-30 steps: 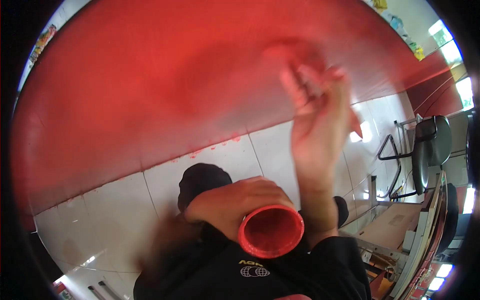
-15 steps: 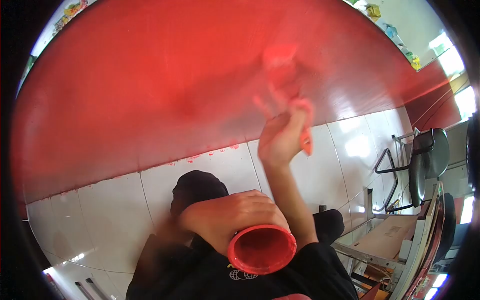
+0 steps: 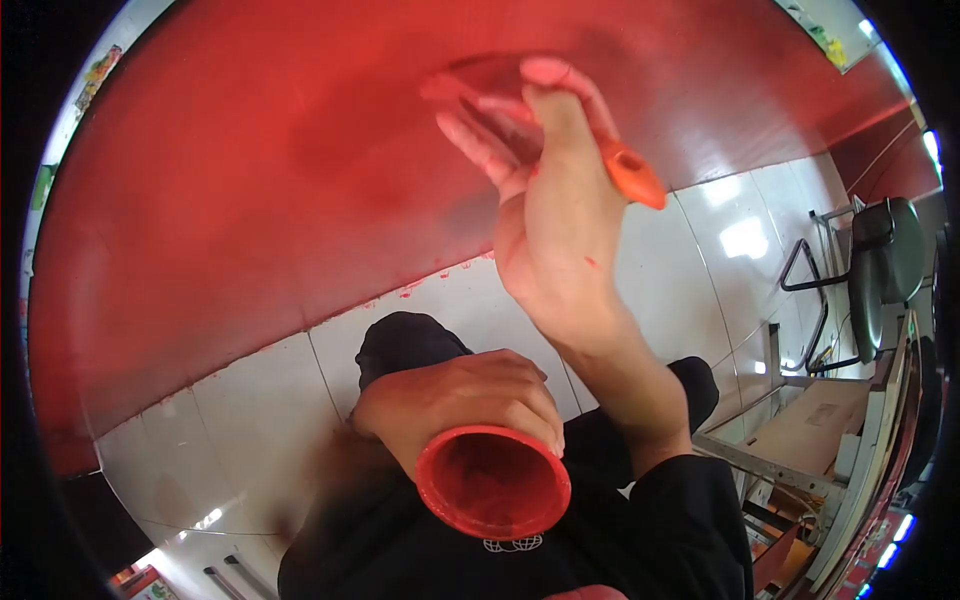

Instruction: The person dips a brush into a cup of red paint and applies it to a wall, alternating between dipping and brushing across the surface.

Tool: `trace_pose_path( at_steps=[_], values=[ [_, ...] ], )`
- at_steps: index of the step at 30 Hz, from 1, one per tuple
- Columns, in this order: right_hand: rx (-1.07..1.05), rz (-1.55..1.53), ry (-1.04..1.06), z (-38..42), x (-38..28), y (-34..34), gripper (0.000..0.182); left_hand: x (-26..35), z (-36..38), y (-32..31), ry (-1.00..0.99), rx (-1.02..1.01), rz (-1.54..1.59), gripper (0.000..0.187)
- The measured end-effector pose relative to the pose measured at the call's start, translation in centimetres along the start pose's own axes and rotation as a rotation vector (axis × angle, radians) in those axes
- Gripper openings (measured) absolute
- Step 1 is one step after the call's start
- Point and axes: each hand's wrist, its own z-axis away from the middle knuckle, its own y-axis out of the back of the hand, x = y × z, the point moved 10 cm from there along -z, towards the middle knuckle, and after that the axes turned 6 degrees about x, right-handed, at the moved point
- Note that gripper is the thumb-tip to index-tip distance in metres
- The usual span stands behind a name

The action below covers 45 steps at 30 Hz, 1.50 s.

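Right hand [image 3: 570, 230], fingers partly open, grips a brush [image 3: 638, 182] slanting toward the red wall [image 3: 300, 180]; left hand [image 3: 465, 395], nearer the body, curls round a cup [image 3: 493, 528].

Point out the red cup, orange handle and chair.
Red cup [image 3: 476, 522]: head view, lower rim.
Orange handle [image 3: 641, 184]: head view, exposed end beside the right hand [image 3: 572, 225].
Chair [image 3: 902, 258]: head view, dark padding.

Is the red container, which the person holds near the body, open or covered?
Open. The red container in the left hand shows no lid, and its red inside is visible through the round mouth.
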Motion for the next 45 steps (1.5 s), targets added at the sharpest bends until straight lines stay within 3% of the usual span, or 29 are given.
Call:
trace_pose_path(
  at_steps=[7,11,15,20,22,23,25,29,33,35,37,39,42,45],
  values=[
    [-0.179,-0.108,0.268,-0.9,-4.3,-3.3,0.011,0.4,0.7,-0.8,-0.044,-0.062,0.072,0.063],
    [-0.240,-0.140,0.446,-0.9,-4.3,-2.6,0.008,0.9,1.7,-0.6,-0.022,-0.006,0.040,0.050],
    [-0.072,0.008,0.410,-1.1,2.6,6.1,0.010,1.0,2.4,0.1,0.012,0.060,0.047,0.041],
    [0.215,0.210,0.240,0.2,11.8,20.9,0.014,0.6,2.5,1.5,0.053,0.164,-0.089,0.049],
    [0.434,0.294,0.055,0.5,14.8,27.4,0.017,0.3,2.5,1.6,0.071,0.199,-0.116,0.050],
    [0.448,0.283,0.080,0.6,14.6,29.0,0.017,-0.3,2.4,1.9,0.092,0.242,-0.166,0.052],
    [0.596,0.276,-0.088,1.1,15.0,32.3,0.021,-0.9,1.7,1.4,0.091,0.230,-0.194,0.053],
    [0.609,0.150,0.116,-1.8,6.8,29.8,0.034,-3.4,0.4,1.7,0.145,0.350,-0.185,0.061],
    [0.430,0.022,0.432,-6.4,-5.9,20.7,0.029,-6.1,-0.4,2.0,0.234,0.408,-0.244,0.071],
    [0.343,-0.070,0.535,-7.7,-10.1,16.5,0.026,-6.7,-0.6,2.4,0.292,0.448,-0.202,0.064],
    [0.246,-0.122,0.572,-9.4,-12.0,14.2,0.024,-7.3,-0.2,2.5,0.383,0.464,-0.183,0.057],
    [0.157,-0.171,0.625,-10.6,-13.6,12.6,0.022,-7.8,0.8,3.4,0.418,0.598,-0.135,0.082],
    [0.042,-0.277,0.672,-11.6,-15.4,10.7,0.020,-7.7,1.2,4.0,0.350,0.592,-0.189,0.095],
    [-0.021,-0.302,0.686,-12.5,-16.3,8.8,0.019,-7.7,2.0,4.2,0.403,0.652,-0.250,0.096]
  ],
)
